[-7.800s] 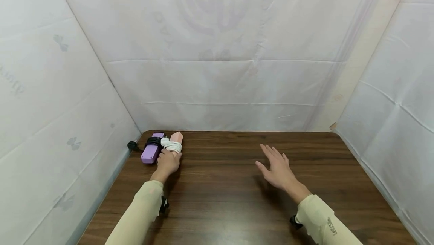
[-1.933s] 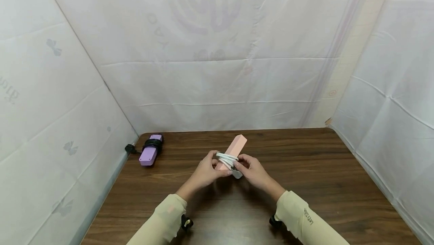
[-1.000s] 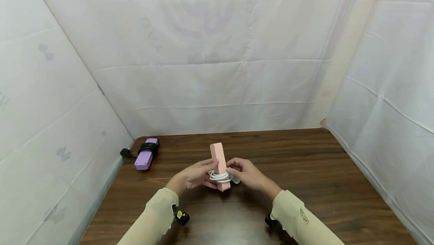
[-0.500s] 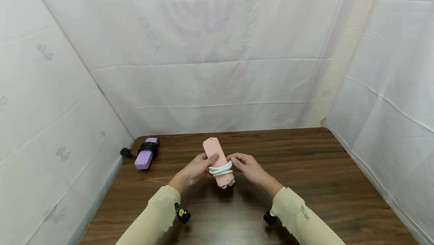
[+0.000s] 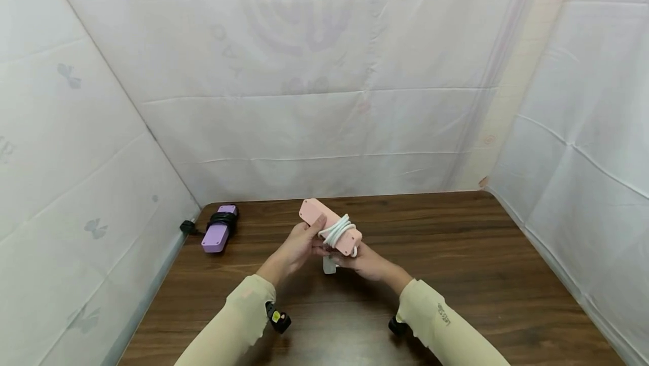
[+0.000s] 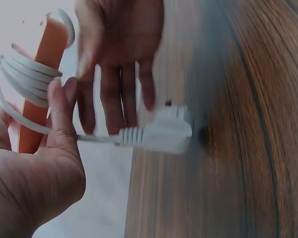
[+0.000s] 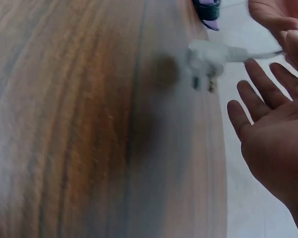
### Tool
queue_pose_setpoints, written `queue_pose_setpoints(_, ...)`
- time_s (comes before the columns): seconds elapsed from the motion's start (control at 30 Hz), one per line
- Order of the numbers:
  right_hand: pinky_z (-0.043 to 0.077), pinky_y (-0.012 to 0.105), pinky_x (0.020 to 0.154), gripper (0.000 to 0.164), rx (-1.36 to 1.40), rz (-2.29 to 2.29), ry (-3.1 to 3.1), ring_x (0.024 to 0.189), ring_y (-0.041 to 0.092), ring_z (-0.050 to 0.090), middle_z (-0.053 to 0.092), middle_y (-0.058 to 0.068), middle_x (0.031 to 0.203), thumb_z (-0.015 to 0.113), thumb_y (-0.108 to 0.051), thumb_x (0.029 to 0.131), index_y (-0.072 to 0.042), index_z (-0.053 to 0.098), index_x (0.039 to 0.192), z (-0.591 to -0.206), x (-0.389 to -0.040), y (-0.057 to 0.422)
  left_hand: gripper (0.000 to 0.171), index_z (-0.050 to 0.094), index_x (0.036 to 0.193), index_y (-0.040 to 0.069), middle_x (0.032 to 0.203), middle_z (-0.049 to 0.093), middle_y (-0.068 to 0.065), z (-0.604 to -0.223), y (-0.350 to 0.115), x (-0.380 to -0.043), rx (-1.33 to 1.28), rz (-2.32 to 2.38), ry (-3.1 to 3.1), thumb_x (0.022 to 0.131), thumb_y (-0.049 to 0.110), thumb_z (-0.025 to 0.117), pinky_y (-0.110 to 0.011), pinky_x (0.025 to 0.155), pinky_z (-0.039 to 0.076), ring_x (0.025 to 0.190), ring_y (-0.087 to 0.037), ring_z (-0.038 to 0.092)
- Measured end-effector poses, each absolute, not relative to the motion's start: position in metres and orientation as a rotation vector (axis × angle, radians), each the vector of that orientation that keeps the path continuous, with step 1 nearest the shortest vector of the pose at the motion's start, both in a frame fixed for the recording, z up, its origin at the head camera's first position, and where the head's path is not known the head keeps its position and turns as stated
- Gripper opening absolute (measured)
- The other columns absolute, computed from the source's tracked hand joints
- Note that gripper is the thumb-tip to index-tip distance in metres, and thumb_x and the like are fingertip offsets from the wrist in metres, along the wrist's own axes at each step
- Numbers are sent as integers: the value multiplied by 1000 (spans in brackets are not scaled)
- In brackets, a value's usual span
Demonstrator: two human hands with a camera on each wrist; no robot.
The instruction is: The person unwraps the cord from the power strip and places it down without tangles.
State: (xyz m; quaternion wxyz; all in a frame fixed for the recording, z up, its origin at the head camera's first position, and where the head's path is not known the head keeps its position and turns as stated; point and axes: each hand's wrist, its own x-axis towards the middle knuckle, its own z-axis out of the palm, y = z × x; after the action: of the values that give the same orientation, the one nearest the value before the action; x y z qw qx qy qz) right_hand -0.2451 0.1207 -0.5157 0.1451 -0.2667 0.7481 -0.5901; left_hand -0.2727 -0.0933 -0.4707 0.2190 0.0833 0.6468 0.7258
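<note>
A pink power strip (image 5: 315, 211) with a white cord (image 5: 337, 232) wound round it is held tilted above the table. My left hand (image 5: 298, 246) grips it, thumb on top and fingers beneath. The white plug (image 6: 164, 133) dangles below on a short free length of cord, its pins showing in the right wrist view. My right hand (image 5: 369, 263) is under the strip's near end, partly hidden by it in the head view. In the right wrist view, the fingers of the right hand (image 7: 283, 134) are loosely extended beside the cord, palm visible, thumb near the left fingertips.
A purple power strip (image 5: 216, 235) wrapped in black cord lies at the table's far left corner, its black plug (image 5: 188, 227) at the edge. White sheeting (image 5: 324, 129) encloses the brown wooden table (image 5: 456, 253) at the back and sides.
The pink strip has come from the far left to the middle in the left hand. Over the last second it has tipped, its near end swinging right; the plug now hangs down, the right hand beneath.
</note>
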Motion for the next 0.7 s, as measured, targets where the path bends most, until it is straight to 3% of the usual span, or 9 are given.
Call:
queue_pose_setpoints(0.1,49,27,108,50,-769,-1705,2144,133,23,60,58,25,152,64,-16,107,2,49,151,-517,-246,113,38,60,124,9,83,80,6,-467,-92,-271,242,2027,1798,112,44,52,-21,51,49,70,-6,76)
queue_pose_setpoints(0.27,53,27,90,24,-767,-1583,2267,102,12,64,70,24,121,62,-18,108,3,66,120,-518,-244,105,35,59,126,8,77,76,7,-463,-90,-270,202,2053,1867,110,39,60,-20,42,31,51,-6,68)
queue_pose_setpoints(0.33,52,26,82,23,-743,-1543,2308,92,9,61,72,22,109,61,-20,109,1,70,109,-518,-243,104,33,59,125,9,79,74,8,-463,-90,-271,156,2106,1897,108,37,64,-21,44,33,51,-6,65)
queue_pose_setpoints(0.47,51,24,72,28,-682,-1555,2365,79,9,63,75,18,94,60,-23,110,1,74,104,-518,-239,105,31,61,121,11,79,76,8,-466,-93,-275,43,2253,1928,104,34,72,-22,50,43,62,-8,71)
queue_pose_setpoints(0.7,45,23,65,26,-622,-1425,2701,69,5,51,64,6,81,60,-27,110,-7,76,114,-517,-225,120,27,61,115,6,77,74,5,-470,-108,-281,-95,2425,1957,99,21,78,-24,62,59,66,-10,72)
